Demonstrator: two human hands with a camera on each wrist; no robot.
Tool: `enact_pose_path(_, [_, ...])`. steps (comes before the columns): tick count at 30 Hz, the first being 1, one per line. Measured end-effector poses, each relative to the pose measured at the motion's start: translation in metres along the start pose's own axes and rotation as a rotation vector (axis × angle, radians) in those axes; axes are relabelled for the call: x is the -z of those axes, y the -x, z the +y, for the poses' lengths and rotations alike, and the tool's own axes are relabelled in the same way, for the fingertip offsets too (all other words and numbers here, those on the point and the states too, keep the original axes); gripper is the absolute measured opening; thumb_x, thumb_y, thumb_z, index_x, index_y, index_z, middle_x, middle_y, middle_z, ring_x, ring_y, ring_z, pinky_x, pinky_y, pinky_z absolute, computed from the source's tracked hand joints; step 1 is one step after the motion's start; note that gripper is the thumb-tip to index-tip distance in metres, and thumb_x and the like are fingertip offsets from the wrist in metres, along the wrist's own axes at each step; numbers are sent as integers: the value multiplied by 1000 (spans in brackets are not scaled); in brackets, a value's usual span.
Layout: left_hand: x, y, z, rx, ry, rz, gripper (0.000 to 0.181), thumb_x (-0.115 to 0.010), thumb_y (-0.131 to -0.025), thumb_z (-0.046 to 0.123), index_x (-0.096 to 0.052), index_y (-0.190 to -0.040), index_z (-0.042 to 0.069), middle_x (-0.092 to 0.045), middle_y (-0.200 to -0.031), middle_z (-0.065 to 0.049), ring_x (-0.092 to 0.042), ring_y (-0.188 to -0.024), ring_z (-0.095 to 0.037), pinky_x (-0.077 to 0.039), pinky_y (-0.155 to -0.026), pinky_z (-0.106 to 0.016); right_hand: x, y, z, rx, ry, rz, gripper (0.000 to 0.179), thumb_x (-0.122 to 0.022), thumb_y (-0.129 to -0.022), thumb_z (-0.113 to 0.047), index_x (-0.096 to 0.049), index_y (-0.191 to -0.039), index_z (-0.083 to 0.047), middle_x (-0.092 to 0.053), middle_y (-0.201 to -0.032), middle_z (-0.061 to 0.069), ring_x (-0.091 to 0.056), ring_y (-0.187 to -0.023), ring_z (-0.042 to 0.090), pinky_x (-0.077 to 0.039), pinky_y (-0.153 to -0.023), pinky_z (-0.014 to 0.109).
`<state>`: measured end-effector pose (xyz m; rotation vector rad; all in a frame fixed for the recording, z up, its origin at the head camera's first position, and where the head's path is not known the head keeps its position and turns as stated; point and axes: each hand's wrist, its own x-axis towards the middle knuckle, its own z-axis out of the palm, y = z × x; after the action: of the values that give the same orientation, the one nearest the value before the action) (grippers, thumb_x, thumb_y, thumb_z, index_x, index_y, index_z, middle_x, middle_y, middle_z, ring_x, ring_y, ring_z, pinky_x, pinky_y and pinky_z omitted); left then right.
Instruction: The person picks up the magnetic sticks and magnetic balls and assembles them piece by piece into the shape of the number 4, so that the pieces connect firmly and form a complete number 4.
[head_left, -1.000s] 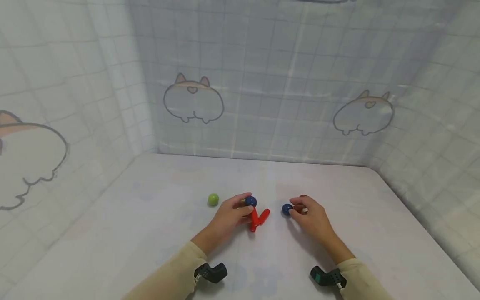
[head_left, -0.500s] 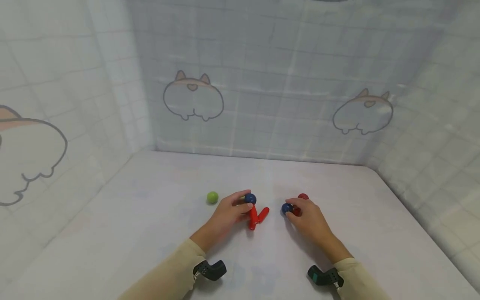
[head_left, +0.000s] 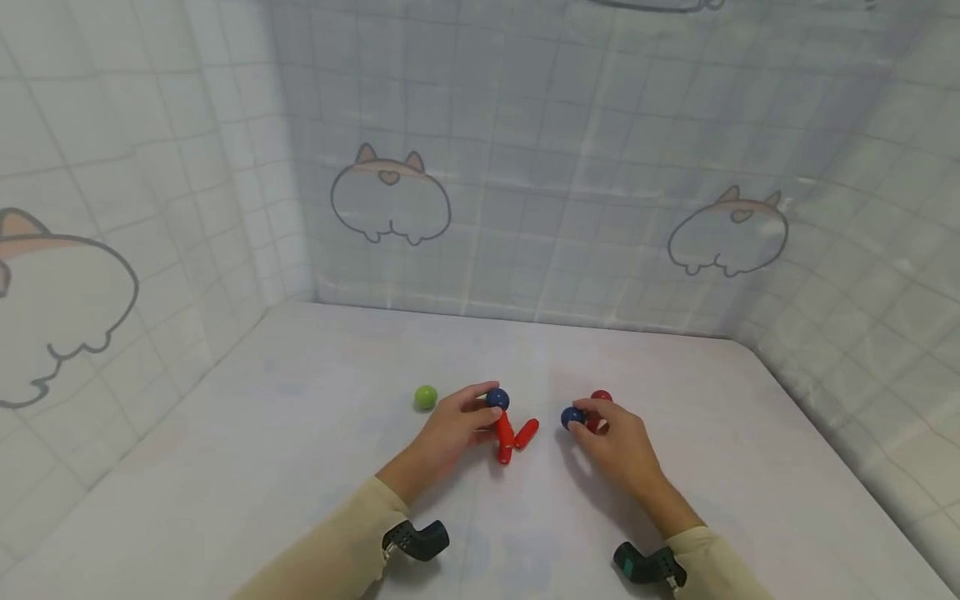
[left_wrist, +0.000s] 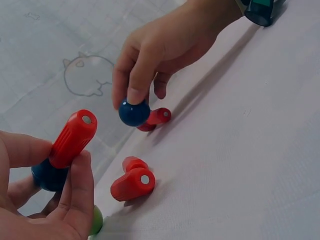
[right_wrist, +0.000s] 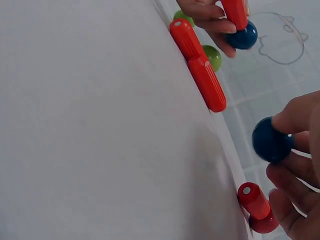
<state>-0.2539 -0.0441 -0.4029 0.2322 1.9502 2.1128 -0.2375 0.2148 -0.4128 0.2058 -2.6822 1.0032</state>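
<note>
My left hand (head_left: 450, 429) holds a blue ball (head_left: 498, 400) and a red stick (left_wrist: 74, 140) that meets it. The stick's free end shows a round metal face in the left wrist view. Between thumb and fingers, my right hand (head_left: 621, 442) pinches another blue ball (right_wrist: 272, 140), raised above the table. Below that hand, a red ball (right_wrist: 263, 223) and a short red stick (right_wrist: 253, 200) lie against each other. Two more red sticks (left_wrist: 134, 184) lie on the table between the hands.
A green ball (head_left: 426, 397) sits on the white table (head_left: 360, 358) left of my left hand. The right wrist view shows a second green ball (right_wrist: 212, 57) near the red sticks. A patterned curtain (head_left: 525, 167) surrounds the table at the back and sides.
My right fingers have closed further round the blue ball, and the red ball behind that hand has come into clearer view. My left hand has barely moved, keeping its hold.
</note>
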Motion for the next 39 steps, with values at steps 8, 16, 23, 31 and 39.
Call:
enact_pose_path(8, [-1,0,-1,-13,-7,4,52,-61,-99,12,-46,-149,6,-51,-138,-19,-57,-119,-31,-52,-95,-40,0,6,-9,11,-111,51,36,-74,-92,-20,-68,-126,-9,-68,-105,4,-63,-95,19,-56,-84,37])
enact_pose_path(16, [-3,4,-5,-28,23,8,52,-61,-100,14,-46,-149,9,-51,-139,-17,-59,-117,-29,-53,-94,-38,-4,13,-19,-70,-329,-18,35,-67,-97,-20,-66,-130,-9,-60,-105,6,-72,-85,14,-55,-78,24])
enact_pose_path(23, [-1,0,-5,-10,28,19,53,-62,-100,14,-46,-149,8,-51,-138,-18,-58,-118,-30,-52,-96,-39,-8,11,-22,-112,-428,-57,37,-67,-97,-18,-64,-132,-7,-64,-112,9,-71,-91,21,-57,-83,32])
enact_pose_path(31, [-1,-2,-7,3,25,21,52,-63,-99,15,-48,-148,9,-50,-139,-17,-57,-119,-30,-52,-96,-38,-7,13,-27,-184,-524,-124,40,-71,-94,-19,-65,-133,-9,-64,-115,9,-71,-90,21,-57,-82,32])
enact_pose_path(39, [2,-3,-4,4,36,18,52,-62,-100,15,-46,-149,9,-50,-139,-18,-57,-118,-30,-52,-96,-38,-11,15,-40,-188,-684,-270,43,-72,-93,-23,-63,-130,-3,-65,-111,14,-72,-90,27,-58,-80,33])
